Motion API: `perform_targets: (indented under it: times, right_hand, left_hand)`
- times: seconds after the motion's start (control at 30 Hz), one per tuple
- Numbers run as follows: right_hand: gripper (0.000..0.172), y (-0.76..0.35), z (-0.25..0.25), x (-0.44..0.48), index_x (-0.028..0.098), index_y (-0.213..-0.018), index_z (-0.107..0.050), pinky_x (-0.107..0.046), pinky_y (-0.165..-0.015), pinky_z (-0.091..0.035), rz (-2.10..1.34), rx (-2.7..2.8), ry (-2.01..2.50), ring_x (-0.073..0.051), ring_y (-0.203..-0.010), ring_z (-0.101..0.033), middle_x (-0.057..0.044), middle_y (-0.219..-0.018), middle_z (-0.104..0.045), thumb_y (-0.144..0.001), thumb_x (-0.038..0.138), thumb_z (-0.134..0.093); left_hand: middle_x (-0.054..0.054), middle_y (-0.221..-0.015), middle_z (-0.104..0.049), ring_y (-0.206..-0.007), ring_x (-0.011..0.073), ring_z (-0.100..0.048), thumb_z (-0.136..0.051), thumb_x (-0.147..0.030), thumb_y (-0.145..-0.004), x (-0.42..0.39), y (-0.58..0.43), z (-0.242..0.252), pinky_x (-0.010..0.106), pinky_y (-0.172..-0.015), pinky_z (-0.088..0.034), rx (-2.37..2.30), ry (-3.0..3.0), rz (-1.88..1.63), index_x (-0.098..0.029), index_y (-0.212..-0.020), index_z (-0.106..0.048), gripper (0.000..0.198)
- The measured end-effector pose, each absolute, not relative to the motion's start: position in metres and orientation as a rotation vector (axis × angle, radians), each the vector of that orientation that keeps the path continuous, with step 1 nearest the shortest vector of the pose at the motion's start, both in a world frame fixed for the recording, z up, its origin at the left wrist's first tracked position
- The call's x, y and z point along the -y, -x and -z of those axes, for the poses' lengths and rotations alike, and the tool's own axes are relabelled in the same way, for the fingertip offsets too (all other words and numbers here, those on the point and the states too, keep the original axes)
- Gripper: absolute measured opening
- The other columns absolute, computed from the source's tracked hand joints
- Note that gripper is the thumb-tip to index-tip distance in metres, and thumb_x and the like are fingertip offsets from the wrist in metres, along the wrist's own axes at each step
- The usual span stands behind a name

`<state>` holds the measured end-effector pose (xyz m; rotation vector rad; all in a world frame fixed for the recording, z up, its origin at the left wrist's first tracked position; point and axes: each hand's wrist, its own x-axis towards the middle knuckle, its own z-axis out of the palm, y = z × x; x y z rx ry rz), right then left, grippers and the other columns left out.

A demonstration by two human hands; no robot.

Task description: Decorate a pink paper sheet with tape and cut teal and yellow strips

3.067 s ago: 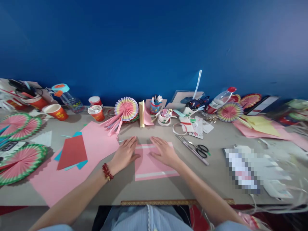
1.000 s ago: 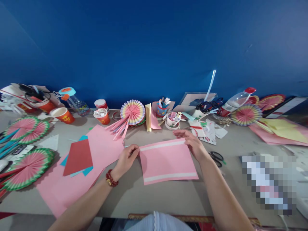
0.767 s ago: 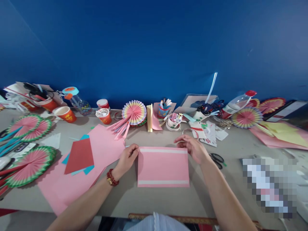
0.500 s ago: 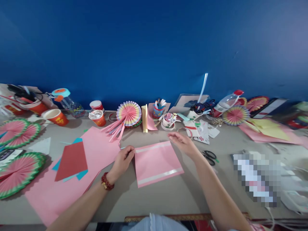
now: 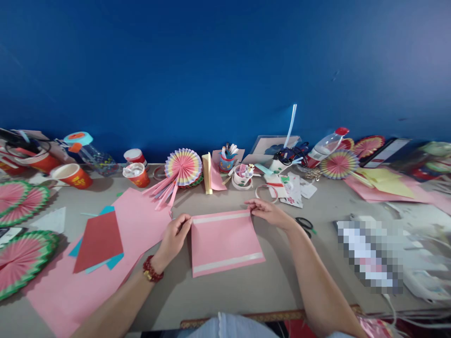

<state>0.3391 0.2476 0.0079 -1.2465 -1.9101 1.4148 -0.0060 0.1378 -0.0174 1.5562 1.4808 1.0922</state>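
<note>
The left hand [image 5: 177, 231], thumb and fingers pinched together, holds the pink sheet [image 5: 225, 241] at its ten-o'clock corner, over the worktop [image 5: 211, 295]. The right hand [image 5: 269, 212], loosely curled, meets the one-o'clock corner; its grip is unclear. Red paper [image 5: 100, 239] lies at nine o'clock.

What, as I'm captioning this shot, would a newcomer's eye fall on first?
Probably the blue wall, filling the upper part of the view. Next, the pastel pleated fan at the back of the table, slightly left of centre. Then the white-striped pink sheet at middle front, its far left corner in the left hand, the right hand by its far right corner.
</note>
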Motion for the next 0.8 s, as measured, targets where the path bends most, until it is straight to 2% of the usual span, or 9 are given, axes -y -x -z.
perform_targets:
  times: [0.17, 0.47, 0.67, 0.8]
  right_hand:
    - [0.043, -0.337, -0.021, -0.242, 0.018, -0.121, -0.065, -0.03, -0.075, -0.052, -1.51, 1.887, 1.181, -0.018, -0.087, -0.064, -0.006, -0.096, -0.069, -0.082, 0.037, -0.064]
    - [0.047, -0.336, -0.037, -0.237, 0.017, -0.123, -0.066, -0.03, -0.075, -0.054, -1.475, 1.823, 1.188, -0.019, -0.087, -0.066, -0.008, -0.098, -0.072, -0.087, 0.048, -0.063]
    - [0.049, -0.332, -0.034, -0.236, 0.016, -0.118, -0.069, -0.028, -0.067, -0.054, -1.416, 1.78, 1.199, -0.016, -0.073, -0.064, -0.004, -0.081, -0.071, -0.083, 0.05, -0.068]
    - [0.051, -0.333, -0.034, -0.234, 0.015, -0.121, -0.068, -0.029, -0.068, -0.054, -1.384, 1.753, 1.185, -0.017, -0.072, -0.064, -0.002, -0.076, -0.068, -0.081, 0.047, -0.069]
  left_hand:
    - [-0.002, -0.073, -0.049, -0.069, 0.0149, -0.047, -0.047, -0.049, -0.097, -0.138, 0.008, 0.014, 0.024, -0.064, -0.039, -1.492, -1.505, -1.121, -0.02, -0.081, -0.054, 0.034]
    - [0.0, -0.075, -0.056, -0.072, 0.0167, -0.051, -0.049, -0.05, -0.094, -0.141, 0.009, 0.011, 0.025, -0.067, -0.042, -1.468, -1.452, -1.146, -0.02, -0.081, -0.059, 0.034]
    - [0.0, -0.075, -0.057, -0.072, 0.0169, -0.052, -0.052, -0.049, -0.094, -0.141, 0.009, 0.012, 0.026, -0.067, -0.043, -1.479, -1.441, -1.17, -0.02, -0.082, -0.06, 0.032]
    - [0.001, -0.077, -0.06, -0.075, 0.0177, -0.056, -0.054, -0.049, -0.093, -0.142, 0.01, 0.016, 0.027, -0.069, -0.046, -1.486, -1.416, -1.213, -0.02, -0.083, -0.062, 0.031]
